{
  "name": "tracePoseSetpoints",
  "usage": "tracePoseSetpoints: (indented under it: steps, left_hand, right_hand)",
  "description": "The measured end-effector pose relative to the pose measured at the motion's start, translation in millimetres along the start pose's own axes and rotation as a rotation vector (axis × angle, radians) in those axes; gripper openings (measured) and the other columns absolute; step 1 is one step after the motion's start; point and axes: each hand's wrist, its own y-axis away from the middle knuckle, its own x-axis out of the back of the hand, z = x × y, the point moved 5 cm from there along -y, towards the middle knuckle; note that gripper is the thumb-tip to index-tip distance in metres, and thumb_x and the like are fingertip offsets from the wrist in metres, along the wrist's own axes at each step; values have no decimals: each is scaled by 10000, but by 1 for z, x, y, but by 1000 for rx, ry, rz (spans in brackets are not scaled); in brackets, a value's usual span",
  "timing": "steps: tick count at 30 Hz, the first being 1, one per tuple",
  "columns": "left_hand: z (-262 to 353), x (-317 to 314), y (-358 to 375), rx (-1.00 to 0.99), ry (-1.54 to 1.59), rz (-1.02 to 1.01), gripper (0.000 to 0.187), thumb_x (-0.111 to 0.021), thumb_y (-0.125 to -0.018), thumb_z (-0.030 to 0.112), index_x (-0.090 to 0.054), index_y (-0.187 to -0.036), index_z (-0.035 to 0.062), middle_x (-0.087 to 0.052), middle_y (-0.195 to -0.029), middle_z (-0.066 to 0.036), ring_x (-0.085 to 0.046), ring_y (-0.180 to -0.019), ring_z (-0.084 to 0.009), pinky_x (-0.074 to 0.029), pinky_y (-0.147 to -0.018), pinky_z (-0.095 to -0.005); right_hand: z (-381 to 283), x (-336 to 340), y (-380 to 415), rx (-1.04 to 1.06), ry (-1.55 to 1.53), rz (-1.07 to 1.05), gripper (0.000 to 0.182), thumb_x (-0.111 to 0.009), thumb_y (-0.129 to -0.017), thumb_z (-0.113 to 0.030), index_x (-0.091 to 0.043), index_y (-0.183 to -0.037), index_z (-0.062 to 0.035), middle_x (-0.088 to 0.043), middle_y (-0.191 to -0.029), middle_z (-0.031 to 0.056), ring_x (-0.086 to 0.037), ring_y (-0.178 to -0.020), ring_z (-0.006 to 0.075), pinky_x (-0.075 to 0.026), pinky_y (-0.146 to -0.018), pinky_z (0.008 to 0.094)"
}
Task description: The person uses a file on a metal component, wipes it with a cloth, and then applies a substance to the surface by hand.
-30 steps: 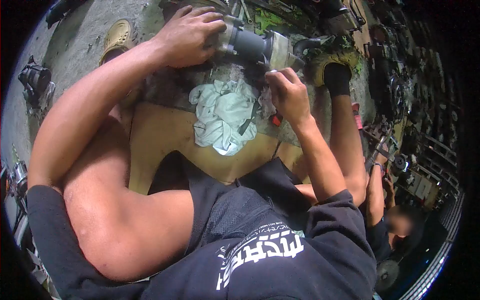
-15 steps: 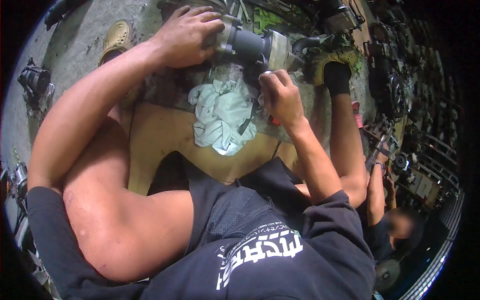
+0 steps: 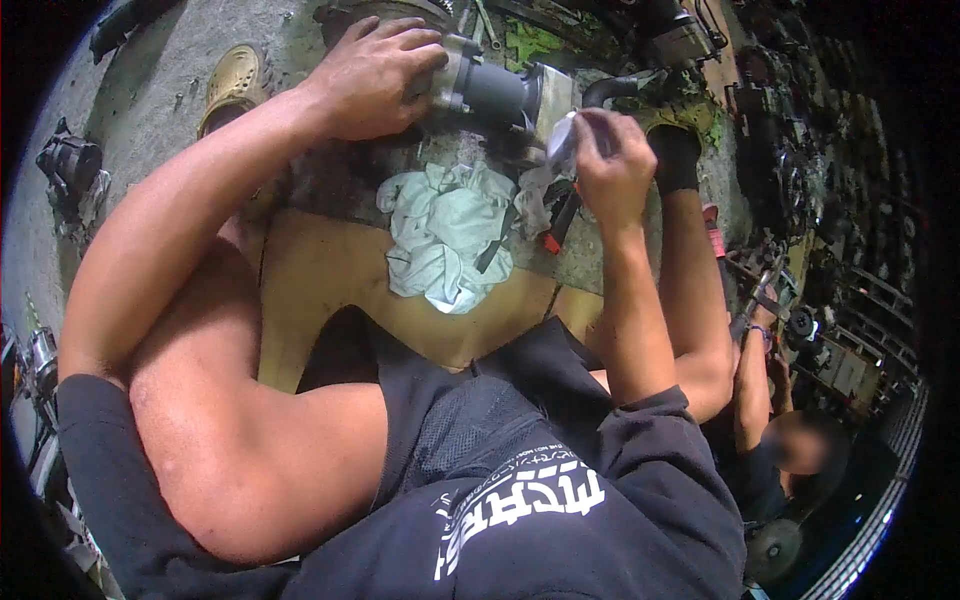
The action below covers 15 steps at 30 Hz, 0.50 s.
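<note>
A machine part with a grey cylindrical body (image 3: 497,90) and silver metal end flanges lies across the floor before me. My left hand (image 3: 375,80) grips its left end, fingers curled over the metal, with the thumb side partly hidden. Near the opposite end, my right hand (image 3: 615,165) is closed on a small, thin grey-white piece (image 3: 561,142). I cannot make out exactly what that piece is. Below the machine part, a crumpled pale cloth (image 3: 445,225) rests between my legs. Beside it lies a black tool with a red end (image 3: 553,240).
Brown cardboard (image 3: 320,255) covers the floor under my legs. A dark pipe (image 3: 610,88) and greasy machinery (image 3: 680,40) stand beyond the right hand. A wrench (image 3: 488,22) lies at the back. At the right, another person's arm (image 3: 752,390) holds a tool among many metal parts.
My right hand has moved right, away from the cylindrical body, carrying the thin piece, which now shows its pale side. The red-ended tool is more exposed. My left hand stays in place.
</note>
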Motion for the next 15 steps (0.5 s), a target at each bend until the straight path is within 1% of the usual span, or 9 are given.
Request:
tracePoseSetpoints:
  steps: [3,5,6,7,10,11,13,14,15]
  left_hand:
    - [-1,-2,-1,1,7,-3,523,-687,-857,251,-581,-1352,120,-482,-1509,-104,-350,-1474,-290,-249,-1217,-525]
    - [-3,-3,-2,2,19,-11,526,-687,-855,250,-580,-1353,120,-478,-1513,-104,-348,-1475,-290,-245,-1218,-528]
    - [-2,-2,-1,-3,30,-7,529,-688,-854,251,-580,-1354,119,-481,-1510,-105,-350,-1473,-292,-243,-1219,-526]
    - [-2,0,0,-5,43,-5,531,-689,-852,251,-580,-1355,119,-484,-1507,-105,-351,-1472,-294,-241,-1220,-525]
    - [2,3,1,-6,16,-10,539,-690,-851,252,-578,-1359,114,-481,-1511,-106,-349,-1473,-298,-238,-1222,-518]
    - [2,2,0,-12,17,-9,539,-690,-851,252,-578,-1359,114,-481,-1511,-106,-349,-1473,-298,-238,-1222,-518]
    - [-1,-1,-1,7,8,-7,540,-690,-851,254,-578,-1359,112,-480,-1512,-107,-345,-1474,-298,-238,-1222,-515]
    - [-1,-2,-1,4,9,-5,540,-690,-851,254,-578,-1359,112,-480,-1512,-107,-345,-1474,-298,-238,-1222,-515]
    - [-1,-2,0,1,6,-6,538,-689,-851,254,-578,-1358,110,-481,-1511,-107,-344,-1475,-298,-239,-1222,-518]
  right_hand:
    - [5,1,-6,2,15,24,127,-735,-836,-78,-743,-951,-24,-703,-929,174,-706,-804,309,-561,-740,389]
    - [8,-19,5,-26,-61,-193,136,-731,-842,-88,-747,-960,-23,-696,-935,170,-705,-837,307,-560,-759,389]
    - [3,-21,10,26,-21,-199,157,-718,-843,-47,-754,-996,-32,-681,-943,161,-697,-852,299,-559,-768,368]
    - [3,-22,13,30,-25,-205,157,-718,-843,-47,-754,-996,-32,-681,-943,161,-697,-852,299,-559,-768,368]
    - [4,-20,18,85,-96,-127,262,-694,-821,49,-755,-1053,-56,-658,-930,148,-681,-825,283,-559,-754,355]
    - [6,-19,17,82,-92,-123,262,-694,-821,49,-755,-1053,-56,-658,-930,148,-681,-825,283,-559,-754,355]
    - [3,-21,13,74,-105,-237,239,-715,-817,24,-753,-1041,-51,-658,-932,146,-682,-819,286,-559,-745,358]
    - [2,-21,11,53,-95,-274,206,-734,-820,-18,-752,-1022,-50,-667,-900,148,-685,-798,300,-556,-731,363]
    - [4,-22,8,54,-93,-272,206,-734,-820,-18,-752,-1022,-50,-667,-900,148,-685,-798,300,-556,-731,363]
